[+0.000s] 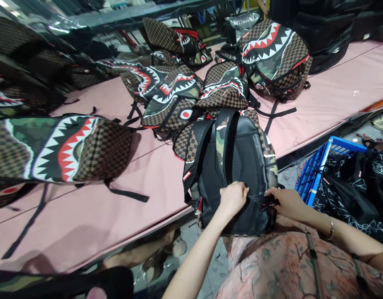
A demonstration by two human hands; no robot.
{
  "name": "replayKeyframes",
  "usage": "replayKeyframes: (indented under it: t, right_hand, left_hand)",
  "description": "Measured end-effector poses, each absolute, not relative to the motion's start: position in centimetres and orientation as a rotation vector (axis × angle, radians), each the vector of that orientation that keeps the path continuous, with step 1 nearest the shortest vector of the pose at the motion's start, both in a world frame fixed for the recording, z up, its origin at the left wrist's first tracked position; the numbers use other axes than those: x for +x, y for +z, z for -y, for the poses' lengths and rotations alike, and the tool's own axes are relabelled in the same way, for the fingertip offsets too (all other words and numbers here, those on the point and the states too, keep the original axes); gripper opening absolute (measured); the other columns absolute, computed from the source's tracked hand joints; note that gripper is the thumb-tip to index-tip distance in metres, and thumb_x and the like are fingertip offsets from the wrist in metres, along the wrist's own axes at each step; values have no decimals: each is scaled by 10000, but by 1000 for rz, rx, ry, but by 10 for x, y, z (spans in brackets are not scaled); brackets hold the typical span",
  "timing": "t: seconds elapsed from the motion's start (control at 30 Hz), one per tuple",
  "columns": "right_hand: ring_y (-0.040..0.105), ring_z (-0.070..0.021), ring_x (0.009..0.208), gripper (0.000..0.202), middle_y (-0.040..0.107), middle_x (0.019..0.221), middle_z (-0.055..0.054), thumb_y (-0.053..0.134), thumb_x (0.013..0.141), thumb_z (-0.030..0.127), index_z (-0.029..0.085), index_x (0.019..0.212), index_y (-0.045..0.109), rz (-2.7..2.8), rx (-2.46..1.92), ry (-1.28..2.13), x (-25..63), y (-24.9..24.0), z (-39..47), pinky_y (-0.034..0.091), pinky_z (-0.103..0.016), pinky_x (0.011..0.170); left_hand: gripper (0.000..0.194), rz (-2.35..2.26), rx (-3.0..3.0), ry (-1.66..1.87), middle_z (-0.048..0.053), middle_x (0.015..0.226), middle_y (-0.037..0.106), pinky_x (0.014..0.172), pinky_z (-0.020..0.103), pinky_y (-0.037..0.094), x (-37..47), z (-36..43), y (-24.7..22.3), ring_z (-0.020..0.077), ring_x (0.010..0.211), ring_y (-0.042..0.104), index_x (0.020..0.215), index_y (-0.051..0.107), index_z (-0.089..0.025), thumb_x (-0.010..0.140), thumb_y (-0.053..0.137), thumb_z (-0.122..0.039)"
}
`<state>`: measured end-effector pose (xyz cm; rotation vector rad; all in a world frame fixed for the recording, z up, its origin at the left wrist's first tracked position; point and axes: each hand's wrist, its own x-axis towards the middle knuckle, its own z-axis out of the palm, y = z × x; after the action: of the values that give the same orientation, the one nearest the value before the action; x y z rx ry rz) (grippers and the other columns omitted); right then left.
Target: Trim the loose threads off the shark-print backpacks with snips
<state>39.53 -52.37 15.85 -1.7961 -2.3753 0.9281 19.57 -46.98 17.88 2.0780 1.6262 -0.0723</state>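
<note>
A backpack (206, 211) with a black padded back and brown checkered sides leans at the table's front edge, its back panel facing me. Its two shoulder straps hang down over that panel. My left hand (234, 200) is closed around the lower end of one shoulder strap (231, 153), near the panel's middle. At the backpack's lower right side, my right hand (281, 201) pinches a black webbing strap (267, 200). Dark webbing stretches between the two hands. My fingers partly cover the strap ends.
Shark-mouth backpacks (175, 91) lie across the pink table (166, 174), with another one (67, 149) at the left. Black bags (325, 37) stand at the back right. Right of me, a blue basket (312, 174) holds dark bags. Another person's leg (138, 253) shows below the table.
</note>
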Motion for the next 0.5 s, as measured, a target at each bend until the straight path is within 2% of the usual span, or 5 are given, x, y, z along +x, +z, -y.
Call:
replayKeyframes:
  t: [0.13, 0.27, 0.37, 0.43, 0.5]
  right_hand:
    - [592, -187, 833, 281, 668, 905, -24, 544, 728, 174, 240, 996, 598, 2437, -1673, 1012, 402, 156, 525, 349, -244, 663]
    - [522, -130, 643, 92, 591, 659, 11, 610, 701, 271, 180, 691, 605, 2332, -1425, 1329, 413, 167, 519, 310, -221, 583]
    - [361, -66, 480, 314, 413, 518, 58, 584, 745, 417, 161, 597, 477, 1797, -1243, 1710, 415, 182, 505, 250, -201, 479]
    - [247, -42, 418, 395, 302, 470, 86, 550, 761, 481, 172, 576, 387, 1373, -1146, 1905, 409, 190, 492, 187, -191, 420]
    - [162, -26, 393, 436, 219, 449, 110, 579, 732, 492, 185, 560, 322, 1079, -1025, 2043, 396, 192, 480, 132, -183, 391]
  left_hand:
    - [350, -1470, 1672, 288, 60, 778, 597, 685, 291, 414, 196, 478, 161, 171, 742, 565, 620, 565, -151, 844, 392, -357]
    - [352, -1292, 1406, 707, 103, 965, 599, 833, 321, 422, 196, 482, 147, 184, 894, 566, 607, 588, -137, 818, 454, -385]
    - [216, -1412, 1598, 928, 115, 1115, 574, 947, 390, 370, 201, 489, 151, 209, 1060, 519, 856, 628, -156, 811, 481, -307]
    - [289, -1517, 1833, 1005, 113, 1217, 529, 996, 437, 318, 205, 498, 162, 213, 1151, 465, 1084, 571, -189, 826, 447, -236]
    - [391, -1539, 2105, 940, 107, 1304, 472, 1037, 504, 216, 208, 510, 175, 235, 1223, 402, 1201, 512, -237, 826, 420, -177]
